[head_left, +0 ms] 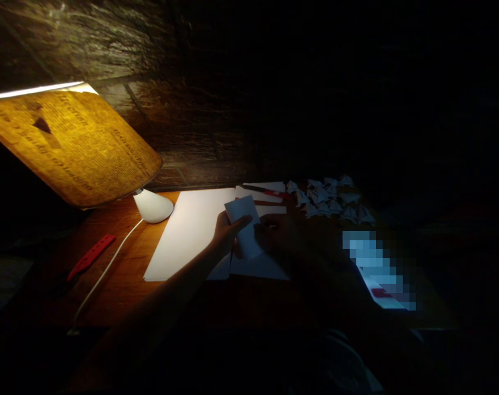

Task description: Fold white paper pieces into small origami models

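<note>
A small white piece of paper [246, 227], perhaps folded, is held up over the table at the middle of the view. My left hand [225, 233] grips its left side, thumb across the front. At the paper's right edge is my right hand [279, 233], its fingers curled in a pinch on that edge, though deep shadow hides most of them. Beneath both hands lie white sheets [200, 230]. Just behind them, a long dark tool with a red end [269, 192] rests on smaller paper pieces [272, 210].
A lamp with a yellow printed shade [76, 148] and white base [153, 207] stands left, its cord [109, 263] running forward. Near it lies a red-handled tool [91, 256]. Several folded paper shapes [327, 195] sit at back right. A lit, pixelated screen [391, 299] is at right.
</note>
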Demonstrator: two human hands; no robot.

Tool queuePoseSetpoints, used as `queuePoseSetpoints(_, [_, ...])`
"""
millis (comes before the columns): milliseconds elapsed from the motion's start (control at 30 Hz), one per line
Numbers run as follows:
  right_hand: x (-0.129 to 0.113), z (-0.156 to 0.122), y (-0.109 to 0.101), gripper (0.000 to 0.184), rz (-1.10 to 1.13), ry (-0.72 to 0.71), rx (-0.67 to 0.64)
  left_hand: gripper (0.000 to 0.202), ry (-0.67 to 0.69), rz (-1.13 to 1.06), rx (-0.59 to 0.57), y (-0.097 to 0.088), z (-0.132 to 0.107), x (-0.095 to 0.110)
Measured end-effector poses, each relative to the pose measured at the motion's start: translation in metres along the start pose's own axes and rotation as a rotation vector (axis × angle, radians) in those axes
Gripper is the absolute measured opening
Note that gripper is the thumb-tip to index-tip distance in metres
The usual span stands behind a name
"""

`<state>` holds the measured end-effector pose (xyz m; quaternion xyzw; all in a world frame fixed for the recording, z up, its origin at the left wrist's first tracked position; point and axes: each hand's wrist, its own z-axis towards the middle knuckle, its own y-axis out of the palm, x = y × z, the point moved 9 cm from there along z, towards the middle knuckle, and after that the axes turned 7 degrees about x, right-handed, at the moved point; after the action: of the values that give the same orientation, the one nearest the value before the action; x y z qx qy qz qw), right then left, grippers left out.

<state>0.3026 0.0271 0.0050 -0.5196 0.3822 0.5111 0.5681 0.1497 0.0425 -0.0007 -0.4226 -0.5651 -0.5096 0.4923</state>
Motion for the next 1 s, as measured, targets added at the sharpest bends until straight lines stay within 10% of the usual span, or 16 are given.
queuePoseSetpoints(1000, [-0.0059, -0.0017, -0.0020, 0.030, -0.087, -0.031, 0.034, 0.031, 0.040, 0.090, 0.073, -0.0048, -0.0036, 0.0068])
